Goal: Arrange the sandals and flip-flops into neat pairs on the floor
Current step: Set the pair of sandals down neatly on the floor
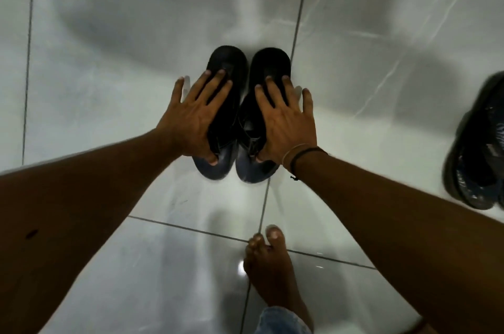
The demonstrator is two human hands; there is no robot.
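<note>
Two black sandals lie side by side on the white tiled floor (pixel 114 104), toes pointing away from me. My left hand (pixel 195 121) is spread over the left sandal (pixel 227 60), thumb tucked under its inner edge near the heel. My right hand (pixel 283 123) covers the right sandal (pixel 272 60) the same way, fingers apart and thumb on the inner side. The grey-blue heels (pixel 253 171) stick out below my palms. The straps are mostly hidden under my hands.
Another dark pair of patterned flip-flops (pixel 480 148) lies at the right edge, blurred and partly cut off. My bare foot (pixel 270 265) stands on the tiles below the sandals. Glossy floor stretches to the left and far side.
</note>
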